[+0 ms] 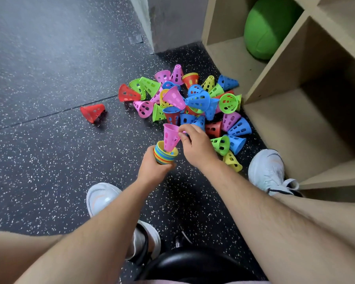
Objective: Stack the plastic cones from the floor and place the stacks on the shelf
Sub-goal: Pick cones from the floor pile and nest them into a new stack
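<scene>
Head view: fingers (187,128) of the right hand (195,147) pinch a pink cone (170,138) by its rim, its tip entering the stack (164,155) gripped by the curled left hand (153,168), while many loose cones (193,103) lie on the floor (49,83) and the shelf (275,128) seemingly holds no stack yet.

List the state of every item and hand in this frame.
Stack: nested, wide ends up, held off the floor.
Left hand: grips the stack.
Pink cone: tilted, narrow end partly in the stack.
Right hand: pinches the pink cone's rim.
Loose cones: heaped on the floor.
Red cone: on its side, apart from the heap.
Green ball: in a shelf compartment.
</scene>
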The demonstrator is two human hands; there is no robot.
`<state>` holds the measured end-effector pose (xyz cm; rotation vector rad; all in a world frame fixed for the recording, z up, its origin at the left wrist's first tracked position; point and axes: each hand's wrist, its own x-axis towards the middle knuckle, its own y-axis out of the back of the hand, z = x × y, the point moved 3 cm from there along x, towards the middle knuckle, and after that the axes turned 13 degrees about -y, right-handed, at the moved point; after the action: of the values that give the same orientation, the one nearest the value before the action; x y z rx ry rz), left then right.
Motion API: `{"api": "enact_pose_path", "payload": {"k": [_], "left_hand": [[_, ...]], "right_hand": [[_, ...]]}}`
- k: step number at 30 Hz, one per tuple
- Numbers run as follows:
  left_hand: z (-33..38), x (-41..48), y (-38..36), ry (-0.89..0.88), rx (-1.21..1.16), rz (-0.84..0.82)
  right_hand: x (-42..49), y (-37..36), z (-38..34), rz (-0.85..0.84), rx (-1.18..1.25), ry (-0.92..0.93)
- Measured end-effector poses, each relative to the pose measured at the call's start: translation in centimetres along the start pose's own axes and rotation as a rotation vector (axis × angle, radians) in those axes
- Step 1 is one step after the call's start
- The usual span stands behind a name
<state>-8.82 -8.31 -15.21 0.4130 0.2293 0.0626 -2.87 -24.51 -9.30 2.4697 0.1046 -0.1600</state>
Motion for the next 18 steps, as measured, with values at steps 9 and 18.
{"api": "enact_pose_path", "payload": {"k": [9, 18], "left_hand": [[2.7, 0.7, -3.0, -0.027, -0.025, -0.001], [3.7, 0.9, -6.6, -0.034, -0.024, -0.058]], "right_hand": [[-1.8, 0.1, 2.2, -0.112, -0.146, 0.065], [-0.9, 4.4, 8.5, 0.156, -0.347, -0.287]]}}
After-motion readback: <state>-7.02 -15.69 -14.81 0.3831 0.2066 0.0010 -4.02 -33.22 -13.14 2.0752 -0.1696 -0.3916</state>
